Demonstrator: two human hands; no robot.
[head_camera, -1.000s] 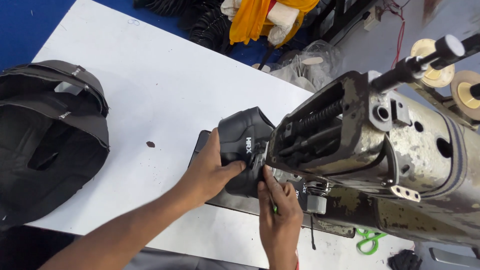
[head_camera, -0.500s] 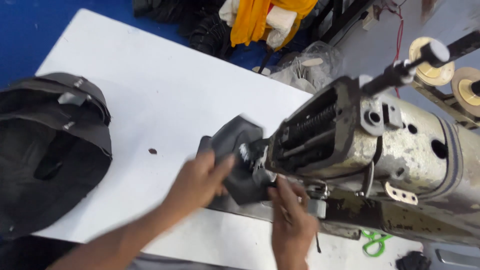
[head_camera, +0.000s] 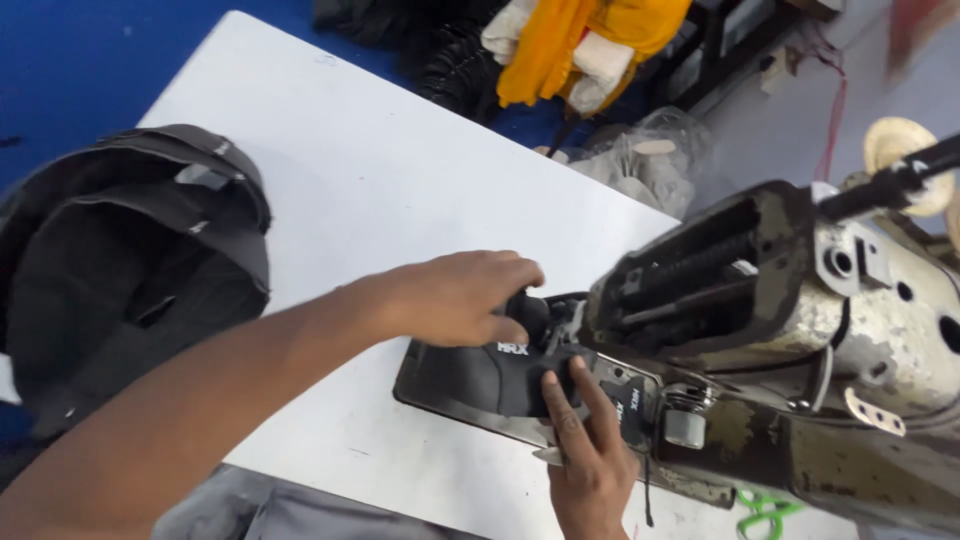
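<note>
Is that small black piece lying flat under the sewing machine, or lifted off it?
Flat. The black piece lies on the machine bed; the left hand grips its top edge, and the right hand presses it down by the sewing machine.

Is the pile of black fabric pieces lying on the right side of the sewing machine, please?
No, the black fabric pile lies on the white table, left of the sewing machine.

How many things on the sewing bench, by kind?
Sewing machine: 1
Black fabric piece under the hands, left hand and right hand: 1
Pile of black fabric parts at the table's left edge: 1
Green scissors: 1
Total: 4
</note>
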